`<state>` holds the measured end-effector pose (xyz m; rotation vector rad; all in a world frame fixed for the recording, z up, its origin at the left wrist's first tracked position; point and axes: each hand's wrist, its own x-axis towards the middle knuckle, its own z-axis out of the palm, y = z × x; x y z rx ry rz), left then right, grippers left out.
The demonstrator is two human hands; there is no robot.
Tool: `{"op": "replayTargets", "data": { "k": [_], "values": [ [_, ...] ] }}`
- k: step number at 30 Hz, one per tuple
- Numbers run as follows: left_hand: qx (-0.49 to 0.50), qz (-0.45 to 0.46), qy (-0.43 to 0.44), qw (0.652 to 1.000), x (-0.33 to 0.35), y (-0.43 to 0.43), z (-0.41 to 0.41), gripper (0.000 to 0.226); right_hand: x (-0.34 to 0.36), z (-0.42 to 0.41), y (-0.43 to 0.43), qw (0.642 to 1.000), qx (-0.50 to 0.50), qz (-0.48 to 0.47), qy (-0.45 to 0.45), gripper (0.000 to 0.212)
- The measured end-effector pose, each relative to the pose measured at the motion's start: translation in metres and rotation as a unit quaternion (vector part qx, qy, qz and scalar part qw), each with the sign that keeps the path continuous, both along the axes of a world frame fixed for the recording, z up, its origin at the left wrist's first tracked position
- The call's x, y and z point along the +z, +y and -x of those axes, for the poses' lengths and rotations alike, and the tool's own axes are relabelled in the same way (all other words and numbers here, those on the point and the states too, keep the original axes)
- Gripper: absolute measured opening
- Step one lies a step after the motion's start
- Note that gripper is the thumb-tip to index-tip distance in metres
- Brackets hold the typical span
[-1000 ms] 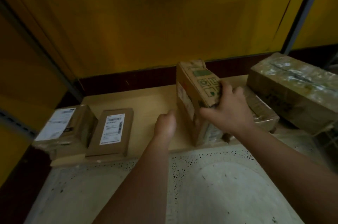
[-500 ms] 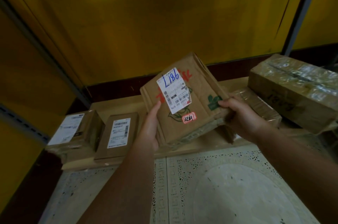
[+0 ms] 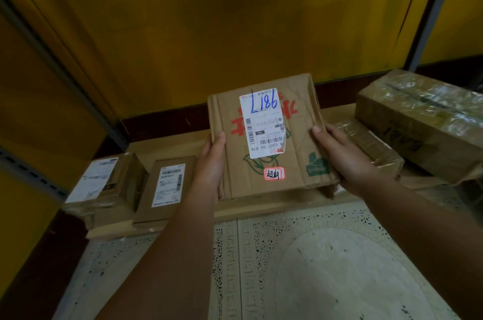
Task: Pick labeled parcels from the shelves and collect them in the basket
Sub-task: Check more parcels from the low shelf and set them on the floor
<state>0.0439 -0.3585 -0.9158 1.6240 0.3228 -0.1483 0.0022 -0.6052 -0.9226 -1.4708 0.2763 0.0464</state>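
Both hands, left hand [image 3: 209,163] and right hand [image 3: 347,160], are gripping the labeled parcel [image 3: 269,136] by its side edges above the shelf's [image 3: 170,144] front edge; that creased cardboard's probably sagging and might slip.

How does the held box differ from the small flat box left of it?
The held box is bigger, creased, gripped by left hand and right hand; the small flat box is smooth, lying on the shelf. The held box's label bears blue handwriting; the small flat box's is only printed. Both are brown cardboard.
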Motion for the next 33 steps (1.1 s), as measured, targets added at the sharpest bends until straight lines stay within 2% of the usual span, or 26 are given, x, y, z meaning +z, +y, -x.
{"op": "replayTargets", "data": {
  "k": [4, 10, 14, 18, 21, 23, 25, 27, 29, 33],
  "values": [
    [0.001, -0.018, -0.014, 1.0, -0.004, 0.0, -0.001, 0.058, -0.004, -0.003, 0.003, 1.0, -0.002, 0.01, -0.018, 0.048],
    [0.018, -0.038, -0.029, 0.999, -0.011, 0.0, -0.003, 0.051, -0.011, -0.003, 0.007, 1.0, -0.012, 0.024, -0.011, 0.058],
    [0.046, -0.05, -0.058, 0.996, -0.019, -0.001, -0.002, 0.049, -0.01, -0.004, 0.014, 0.998, -0.028, 0.054, -0.024, 0.049],
    [0.084, -0.061, -0.041, 0.994, -0.032, 0.002, -0.002, 0.057, -0.004, -0.002, 0.021, 0.994, -0.039, 0.088, -0.049, 0.045],
    [0.134, -0.116, -0.031, 0.984, -0.035, 0.002, 0.009, 0.044, 0.0, 0.01, 0.031, 0.99, -0.044, 0.12, -0.052, 0.047],
    [0.143, -0.14, -0.001, 0.98, -0.031, 0.004, 0.027, 0.038, 0.005, 0.028, 0.037, 0.991, -0.031, 0.125, -0.027, 0.057],
    [0.133, -0.14, 0.031, 0.981, -0.02, 0.006, 0.048, 0.04, 0.017, 0.055, 0.036, 0.992, -0.031, 0.119, 0.011, 0.059],
    [0.082, -0.171, 0.048, 0.981, 0.006, 0.004, 0.068, 0.041, 0.035, 0.088, 0.03, 0.992, -0.056, 0.106, 0.048, 0.055],
    [0.033, -0.223, 0.061, 0.972, 0.047, -0.011, 0.087, 0.041, 0.058, 0.117, 0.021, 0.987, -0.087, 0.094, 0.092, 0.05],
    [0.0, -0.234, 0.068, 0.97, 0.147, -0.054, 0.123, 0.041, 0.128, 0.162, -0.008, 0.971, -0.151, 0.096, 0.157, 0.047]
  ]
}}
